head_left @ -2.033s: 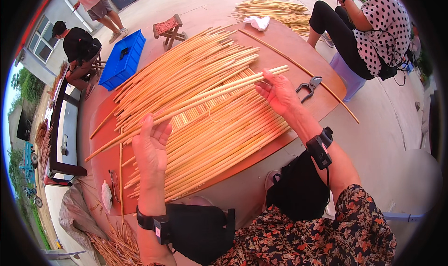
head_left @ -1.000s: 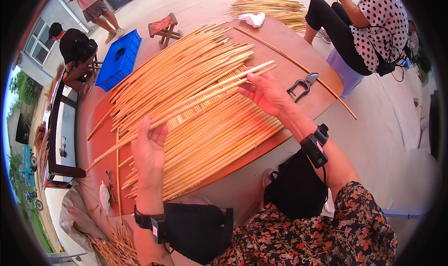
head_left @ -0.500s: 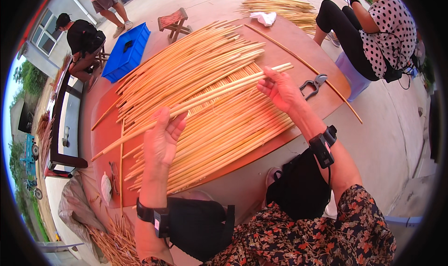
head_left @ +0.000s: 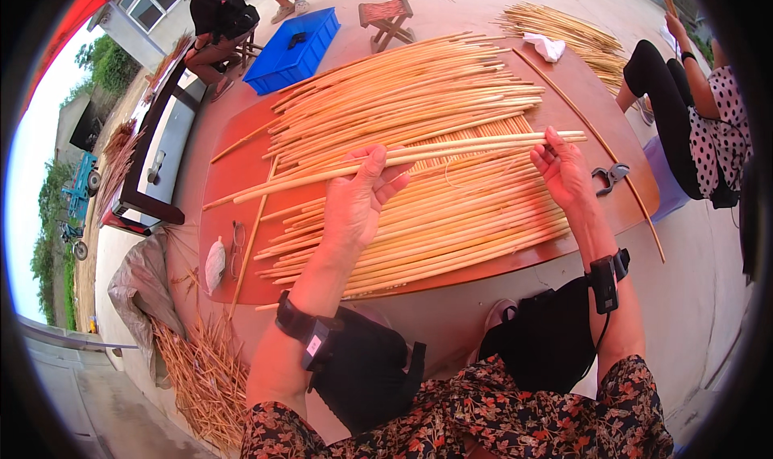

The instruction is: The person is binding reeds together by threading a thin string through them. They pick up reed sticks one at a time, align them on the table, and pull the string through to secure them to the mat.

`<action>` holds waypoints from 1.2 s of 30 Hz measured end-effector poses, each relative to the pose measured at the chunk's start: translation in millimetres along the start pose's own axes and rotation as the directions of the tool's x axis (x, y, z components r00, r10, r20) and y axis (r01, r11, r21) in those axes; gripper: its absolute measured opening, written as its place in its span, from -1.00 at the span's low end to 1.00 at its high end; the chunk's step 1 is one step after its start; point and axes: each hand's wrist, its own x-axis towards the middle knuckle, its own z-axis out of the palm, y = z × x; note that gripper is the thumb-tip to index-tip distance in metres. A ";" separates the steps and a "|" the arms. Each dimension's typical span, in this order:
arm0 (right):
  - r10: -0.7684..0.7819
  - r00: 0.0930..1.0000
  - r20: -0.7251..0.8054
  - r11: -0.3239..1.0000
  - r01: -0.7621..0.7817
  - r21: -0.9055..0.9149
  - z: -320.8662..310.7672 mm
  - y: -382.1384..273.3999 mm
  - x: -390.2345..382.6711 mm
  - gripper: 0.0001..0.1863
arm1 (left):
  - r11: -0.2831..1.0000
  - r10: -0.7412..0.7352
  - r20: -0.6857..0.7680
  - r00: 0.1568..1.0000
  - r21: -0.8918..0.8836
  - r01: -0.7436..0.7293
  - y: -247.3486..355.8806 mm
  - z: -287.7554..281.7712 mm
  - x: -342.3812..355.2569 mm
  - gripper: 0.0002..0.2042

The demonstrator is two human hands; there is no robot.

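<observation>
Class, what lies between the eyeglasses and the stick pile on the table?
The head view shows one lone stick between eyeglasses and stick pile.

Smooth, woody sticks [head_left: 475, 144] in your grip, smooth-faced tabletop [head_left: 612, 117] beneath, metal shears [head_left: 617, 173] to its right, plastic crate [head_left: 310, 54] beyond

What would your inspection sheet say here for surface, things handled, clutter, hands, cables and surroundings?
Surface: reddish-brown table, largely covered by rows of sticks.
Things handled: two pale sticks, raised above the rows.
Clutter: hand cutters toward the right; eyeglasses toward the left; crumpled white item near the far edge.
Hands: left hand holds the pale sticks partway along; right hand pinches them near their right end.
Cables: thin dark cable below the right wrist device.
Surroundings: blue crate, folding stool, seated people either side.
</observation>
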 end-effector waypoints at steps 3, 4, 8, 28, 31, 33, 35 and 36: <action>0.006 1.000 -0.002 1.000 -0.006 0.008 -0.4 0.5 -0.2 -0.83 | 1.000 0.019 0.013 1.000 0.012 -0.019 0.6 2.1 -0.9 -0.76; 0.002 1.000 0.014 1.000 -0.002 0.014 -0.7 0.8 -0.1 -0.83 | 1.000 0.025 0.010 1.000 0.017 -0.025 1.3 2.2 -1.2 -0.76; -0.001 1.000 -0.011 1.000 0.002 0.010 -4.1 -2.0 2.3 -0.85 | 0.998 0.058 0.006 0.998 0.018 -0.058 7.0 -3.4 0.1 -0.76; -0.028 0.993 -0.118 0.999 0.031 0.021 -15.3 -5.2 9.9 -0.85 | 0.985 0.150 0.048 0.988 0.082 -0.153 22.8 -26.4 4.4 -0.80; -0.037 0.993 -0.111 0.999 0.038 0.011 -14.6 -5.1 8.9 -0.84 | 0.986 0.149 0.020 0.989 0.077 -0.150 21.6 -27.8 4.2 -0.81; -0.031 0.992 -0.120 0.999 0.034 0.025 -14.4 -5.2 8.3 -0.85 | 0.991 0.114 -0.024 0.993 0.075 -0.112 20.2 -28.2 5.3 -0.82; -0.030 0.992 -0.121 0.999 0.034 0.030 -14.3 -5.3 7.8 -0.85 | 0.994 0.098 -0.046 0.994 0.058 -0.095 18.3 -28.4 6.4 -0.82; -0.027 0.993 -0.118 0.999 0.030 0.028 -14.1 -5.2 7.6 -0.85 | 0.994 0.097 -0.052 0.994 0.045 -0.095 17.4 -28.7 6.7 -0.82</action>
